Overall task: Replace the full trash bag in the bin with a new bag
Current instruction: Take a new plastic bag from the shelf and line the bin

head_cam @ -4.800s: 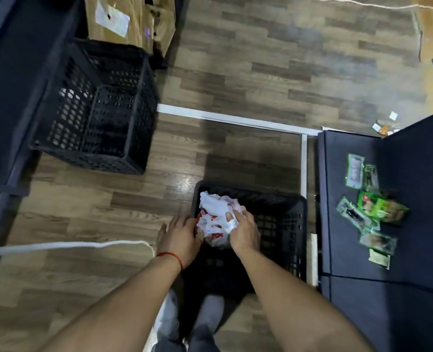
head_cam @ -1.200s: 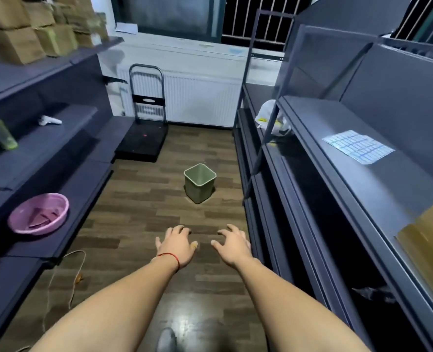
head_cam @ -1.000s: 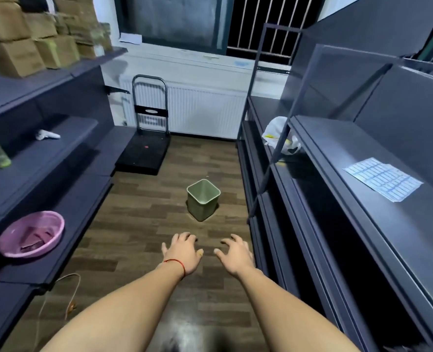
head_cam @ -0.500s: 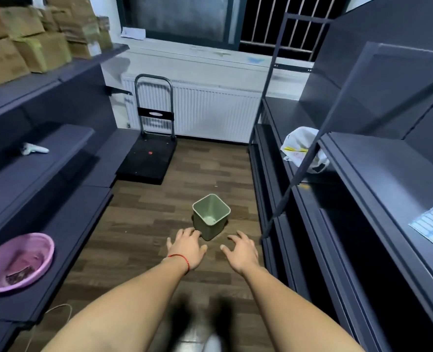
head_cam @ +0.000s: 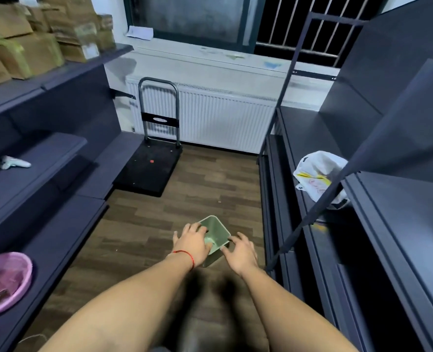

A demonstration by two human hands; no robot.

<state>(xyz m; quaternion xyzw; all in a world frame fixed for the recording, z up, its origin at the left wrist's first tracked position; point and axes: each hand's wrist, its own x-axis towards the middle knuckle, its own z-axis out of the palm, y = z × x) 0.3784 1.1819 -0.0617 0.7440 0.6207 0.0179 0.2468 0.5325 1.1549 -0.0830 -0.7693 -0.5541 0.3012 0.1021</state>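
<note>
1. The bin (head_cam: 216, 233), a small green one, is seen standing on the wooden floor (head_cam: 144, 224) of an aisle between dark shelving; no bag can be seen inside it.
2. A black platform trolley (head_cam: 150, 171) is parked further back, before a white radiator (head_cam: 223, 118).
3. A white plastic bag (head_cam: 319, 174) is laid on the right shelf (head_cam: 413, 212), and a pink basin (head_cam: 4, 280) on the left one.
4. The left hand (head_cam: 192, 242) is held over the bin's near rim, fingers spread, nothing gripped.
5. The right hand (head_cam: 241, 252) is placed just beside the bin, also spread and empty.
</note>
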